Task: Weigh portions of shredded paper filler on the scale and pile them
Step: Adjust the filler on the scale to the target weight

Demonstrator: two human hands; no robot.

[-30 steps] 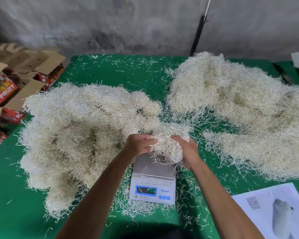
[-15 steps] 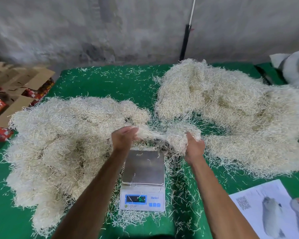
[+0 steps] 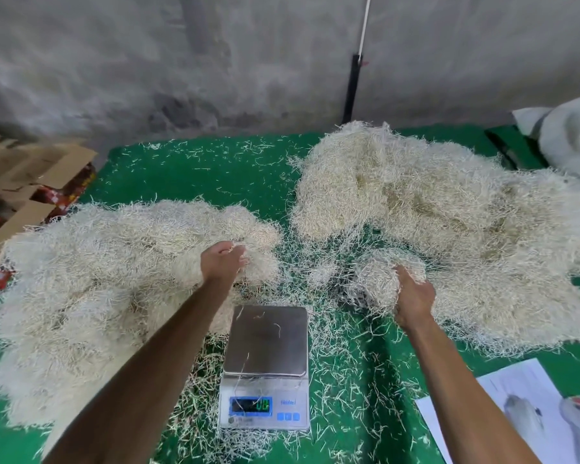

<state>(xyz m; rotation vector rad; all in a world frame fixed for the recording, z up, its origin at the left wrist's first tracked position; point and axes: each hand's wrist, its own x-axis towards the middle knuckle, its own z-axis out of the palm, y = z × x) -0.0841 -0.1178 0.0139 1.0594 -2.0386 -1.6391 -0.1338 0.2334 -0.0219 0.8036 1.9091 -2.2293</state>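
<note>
Left hand [image 3: 222, 262] grips pale shredded paper filler on the left pile [image 3: 108, 279]; right hand [image 3: 414, 296] clutches a clump [image 3: 379, 279] beside the bare steel-topped digital scale [image 3: 267, 343].

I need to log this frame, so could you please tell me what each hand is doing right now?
Left hand: fingers curled into a tuft at the left pile.
Right hand: gripping a clump of shredded paper.
</note>
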